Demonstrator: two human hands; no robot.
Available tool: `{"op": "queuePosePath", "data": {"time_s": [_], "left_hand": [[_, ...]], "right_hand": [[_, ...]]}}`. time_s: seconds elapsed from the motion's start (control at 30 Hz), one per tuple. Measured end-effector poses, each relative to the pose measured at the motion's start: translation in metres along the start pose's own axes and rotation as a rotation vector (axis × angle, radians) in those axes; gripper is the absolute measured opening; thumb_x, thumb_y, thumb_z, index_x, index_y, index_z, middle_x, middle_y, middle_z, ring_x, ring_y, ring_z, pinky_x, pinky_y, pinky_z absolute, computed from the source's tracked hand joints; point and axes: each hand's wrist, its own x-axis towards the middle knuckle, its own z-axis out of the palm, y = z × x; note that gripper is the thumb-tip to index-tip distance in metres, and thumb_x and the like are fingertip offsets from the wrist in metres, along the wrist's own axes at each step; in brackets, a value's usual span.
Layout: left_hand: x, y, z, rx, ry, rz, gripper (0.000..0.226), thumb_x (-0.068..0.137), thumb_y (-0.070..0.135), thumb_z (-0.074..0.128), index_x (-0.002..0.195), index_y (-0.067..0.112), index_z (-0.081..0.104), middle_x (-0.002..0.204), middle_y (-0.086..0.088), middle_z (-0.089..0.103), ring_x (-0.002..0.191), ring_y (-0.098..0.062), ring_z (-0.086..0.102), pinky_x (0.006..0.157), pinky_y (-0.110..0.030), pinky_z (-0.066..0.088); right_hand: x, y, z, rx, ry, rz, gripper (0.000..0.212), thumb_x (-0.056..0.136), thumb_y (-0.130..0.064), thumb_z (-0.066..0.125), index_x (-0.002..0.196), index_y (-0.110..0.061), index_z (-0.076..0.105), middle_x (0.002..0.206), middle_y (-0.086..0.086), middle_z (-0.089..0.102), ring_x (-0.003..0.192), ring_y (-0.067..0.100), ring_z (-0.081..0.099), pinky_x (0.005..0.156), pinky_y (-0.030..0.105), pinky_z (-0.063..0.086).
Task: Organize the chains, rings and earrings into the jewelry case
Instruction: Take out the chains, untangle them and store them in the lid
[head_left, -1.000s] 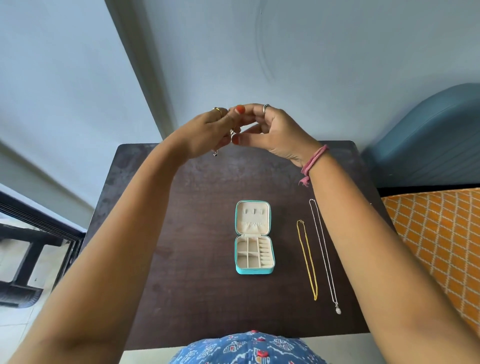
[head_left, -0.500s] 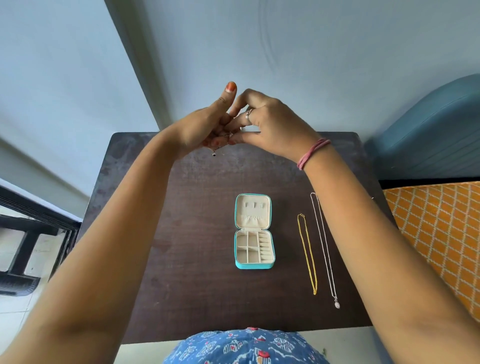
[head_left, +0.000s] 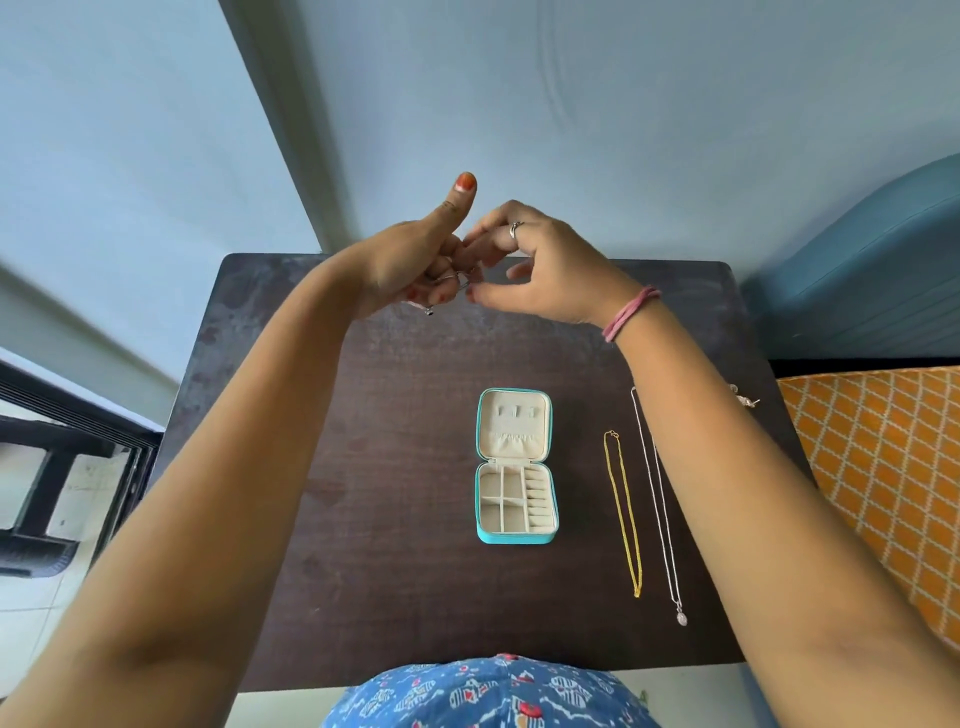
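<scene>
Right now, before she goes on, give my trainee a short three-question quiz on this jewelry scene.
1. True or false: the jewelry case lies open on the table, and its visible compartments look empty.
2. Which chain lies nearer the case: A) the gold chain or B) the silver chain with a pendant?
3. Fill in: the left hand and right hand meet above the table's ____ edge, the right fingertips at a small metal piece by the left fingers.

Key: 1 true; 2 A; 3 far.
</scene>
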Motion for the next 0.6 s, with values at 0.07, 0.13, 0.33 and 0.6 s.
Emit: {"op": "queuePosePath", "data": {"time_s": [0.07,0.13,0.33,0.6], "left_hand": [[0.001,0.000,-0.002,0.000,-0.010,-0.027,0.083,0.087,0.075,0.010,0.085,0.008,0.058,0.053,-0.006,0.047,0.041,-0.014,0.035,0.061,-0.028,0.039],[0.002,-0.002,-0.002,-0.008,-0.042,-0.041,0.084,0.087,0.076,0.010,0.091,0.006,0.055,0.052,-0.007,0.049,0.037,-0.013,0.033,0.070,-0.034,0.038],[0.000,-0.001,0.001,0.018,-0.121,-0.087,0.078,0.088,0.074,0.010,0.081,0.009,0.053,0.042,0.000,0.044,0.040,-0.013,0.040,0.062,-0.030,0.036],[-0.003,0.002,0.006,0.135,-0.110,-0.183,0.070,0.090,0.073,0.017,0.079,0.014,0.055,0.043,0.000,0.037,0.039,-0.013,0.031,0.044,-0.018,0.038]], "right_hand": [[-0.001,0.002,0.006,0.046,-0.005,0.031,0.042,0.071,-0.025,0.083,0.107,-0.016,0.063,0.117,-0.005,0.053,0.099,0.008,0.058,0.072,0.006,0.043],[0.000,0.002,0.013,0.045,0.041,0.031,0.053,0.065,-0.027,0.087,0.109,-0.014,0.060,0.118,0.001,0.055,0.098,0.009,0.057,0.073,0.002,0.039],[0.002,0.007,0.028,-0.063,0.113,-0.062,0.039,0.071,-0.023,0.083,0.100,-0.003,0.068,0.108,-0.003,0.055,0.085,-0.010,0.049,0.080,-0.002,0.032],[-0.009,0.007,0.032,0.261,0.021,0.128,0.027,0.078,-0.017,0.078,0.092,-0.024,0.056,0.089,-0.018,0.066,0.091,-0.006,0.058,0.086,0.024,0.041]]}}
